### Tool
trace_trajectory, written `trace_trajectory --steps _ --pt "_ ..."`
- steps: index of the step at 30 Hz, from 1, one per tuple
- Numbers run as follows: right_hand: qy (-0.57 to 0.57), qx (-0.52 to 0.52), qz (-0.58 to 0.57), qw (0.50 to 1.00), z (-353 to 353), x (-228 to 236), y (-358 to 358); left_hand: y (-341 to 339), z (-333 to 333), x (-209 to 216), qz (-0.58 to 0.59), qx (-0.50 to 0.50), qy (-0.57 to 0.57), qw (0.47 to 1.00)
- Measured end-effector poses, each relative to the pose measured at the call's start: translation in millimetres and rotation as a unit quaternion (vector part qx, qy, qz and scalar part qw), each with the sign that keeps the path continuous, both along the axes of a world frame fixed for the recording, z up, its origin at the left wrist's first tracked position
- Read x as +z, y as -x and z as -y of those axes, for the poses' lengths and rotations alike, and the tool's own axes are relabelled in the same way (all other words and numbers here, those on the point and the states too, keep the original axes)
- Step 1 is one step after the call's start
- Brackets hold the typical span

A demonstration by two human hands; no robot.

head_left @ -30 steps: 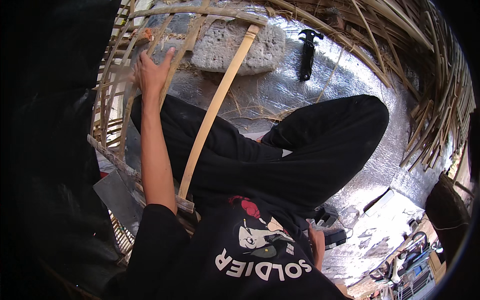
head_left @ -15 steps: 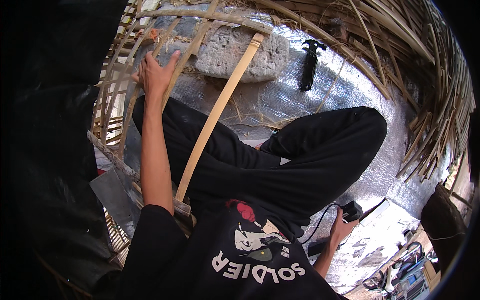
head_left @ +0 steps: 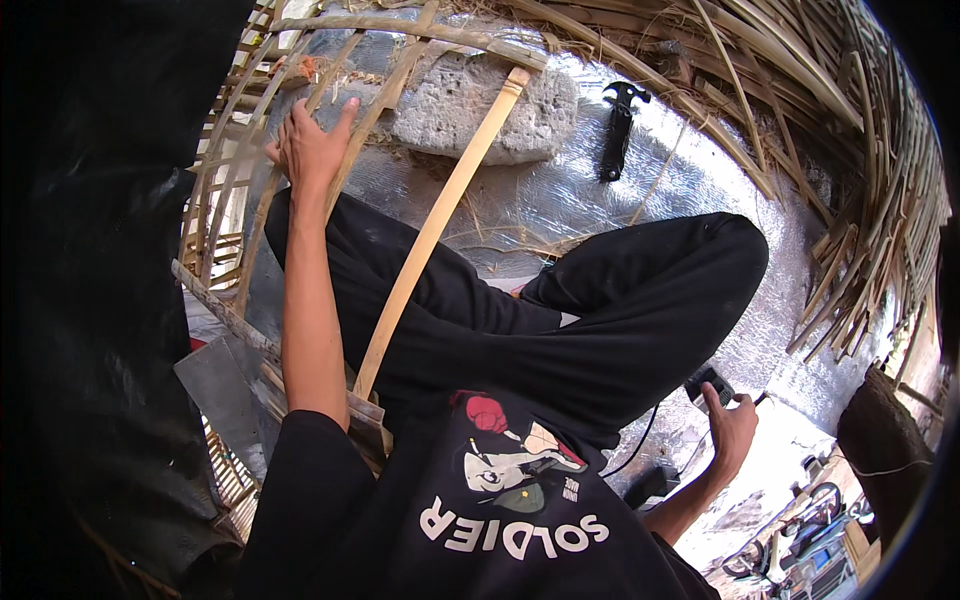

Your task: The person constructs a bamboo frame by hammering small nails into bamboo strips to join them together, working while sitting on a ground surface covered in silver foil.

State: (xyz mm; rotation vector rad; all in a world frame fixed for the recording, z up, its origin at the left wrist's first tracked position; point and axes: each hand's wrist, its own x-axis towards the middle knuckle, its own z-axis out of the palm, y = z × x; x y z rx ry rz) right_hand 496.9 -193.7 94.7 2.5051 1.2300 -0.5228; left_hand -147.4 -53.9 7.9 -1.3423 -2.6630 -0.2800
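My left hand (head_left: 314, 148) rests on the lattice of bamboo slats (head_left: 385, 95) at the upper left, thumb and fingers apart. Its fingers lie by one slat and its thumb by another. A pale bamboo strip (head_left: 440, 220) leads from the frame's top bar down across my lap. At the lower right my right hand (head_left: 733, 432) is beside a small black device (head_left: 712, 382), fingers apart, one fingertip against or just over it. A thin dark tip (head_left: 761, 398) shows beside another finger; the rest of it cannot be made out.
A rough grey block (head_left: 485, 110) lies under the frame's top bar. A black hammer-headed tool (head_left: 620, 130) is on the silver foil sheet (head_left: 560, 205). Bundled dry strips (head_left: 880, 190) line the right. Near my right forearm sits a black box (head_left: 652, 485) by a cable (head_left: 640, 440).
My right hand has shifted right and farther from my body. The small black device now stands farther forward, and the black box behind it shows more. My left hand has stayed in place.
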Motion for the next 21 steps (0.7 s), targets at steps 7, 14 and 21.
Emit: trace_trajectory --steps 7,14,21 --pt "-0.31 0.161 -0.352 0.868 -146.3 12.2 182.0 -8.6 0.0 11.3 0.028 -0.005 -0.007 1.0" --pt "-0.4 0.529 -0.333 0.671 -162.1 -78.4 334.1 -35.9 24.9 27.8 0.15 -0.05 -0.031 0.987" --pt "-0.435 0.518 -0.355 0.645 -167.2 -99.2 334.3 -104.1 13.2 203.5 0.382 -0.454 -0.264 0.76"
